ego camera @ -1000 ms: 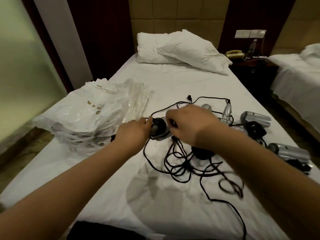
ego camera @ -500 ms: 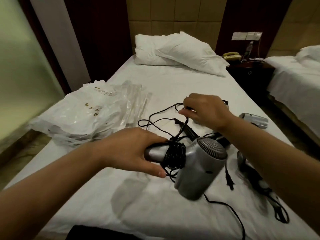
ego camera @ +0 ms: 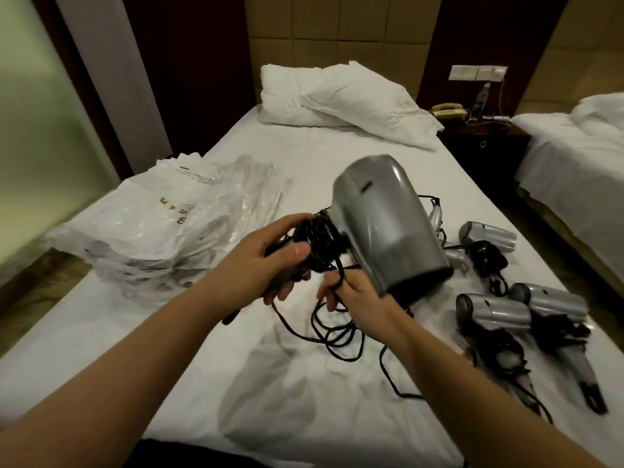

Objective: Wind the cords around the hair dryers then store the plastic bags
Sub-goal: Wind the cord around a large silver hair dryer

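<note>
Hair dryer (ego camera: 385,224) held above bed (ego camera: 304,383), barrel slanting down-right, handle leftward inside left hand (ego camera: 270,261), curled around cord (ego camera: 320,241) coils. Right hand (ego camera: 351,292) just below, pinching loose cord, nearer the slack. Half a second ago: right hand farther up, dryer lower. Plastic bags (ego camera: 152,228) left; wound dryers (ego camera: 506,312) right.

Bed (ego camera: 304,157): white sheet, wrinkled. Landmark = pile of plastic bags (ego camera: 152,238), on the bed's left edge. Pillows (ego camera: 344,99) lie past the pile, at the headboard end. Loose black cord (ego camera: 337,336) loops on the sheet right of the pile, toward the near edge. Further right, near the opposite edge: silver hair dryers lying down, one (ego camera: 489,236) further back, two (ego camera: 496,314) (ego camera: 553,300) side by side closer in, cords bunched at their handles.
</note>
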`<action>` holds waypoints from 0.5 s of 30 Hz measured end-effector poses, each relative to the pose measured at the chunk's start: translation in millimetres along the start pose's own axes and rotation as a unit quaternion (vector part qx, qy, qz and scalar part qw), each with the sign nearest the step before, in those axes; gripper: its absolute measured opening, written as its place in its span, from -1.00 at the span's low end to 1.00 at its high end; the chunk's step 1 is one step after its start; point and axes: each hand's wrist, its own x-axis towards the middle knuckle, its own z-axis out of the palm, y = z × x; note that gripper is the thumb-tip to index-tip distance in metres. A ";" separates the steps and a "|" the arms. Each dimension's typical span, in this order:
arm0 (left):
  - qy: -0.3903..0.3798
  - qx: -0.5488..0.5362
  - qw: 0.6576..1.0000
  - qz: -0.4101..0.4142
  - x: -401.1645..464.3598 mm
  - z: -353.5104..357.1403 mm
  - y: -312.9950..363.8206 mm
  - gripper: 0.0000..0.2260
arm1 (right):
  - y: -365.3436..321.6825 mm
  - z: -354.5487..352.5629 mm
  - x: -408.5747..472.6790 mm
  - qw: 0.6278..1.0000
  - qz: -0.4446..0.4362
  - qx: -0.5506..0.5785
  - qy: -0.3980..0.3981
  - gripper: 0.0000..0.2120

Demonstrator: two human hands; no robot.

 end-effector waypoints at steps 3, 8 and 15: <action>0.083 -0.053 0.995 -0.019 6.7 -1.7 1.8 -0.82 | -8.8 5.6 -12.9 0.994 0.004 0.099 0.047 -0.71; 0.154 -0.128 0.977 -0.080 10.5 -7.7 4.1 -0.61 | -23.1 0.8 -14.6 0.995 0.007 0.075 0.064 -0.68; 0.121 -0.110 0.984 -0.067 2.6 -13.0 23.2 -0.57 | -23.8 -34.1 10.0 0.987 0.092 0.001 0.134 -0.63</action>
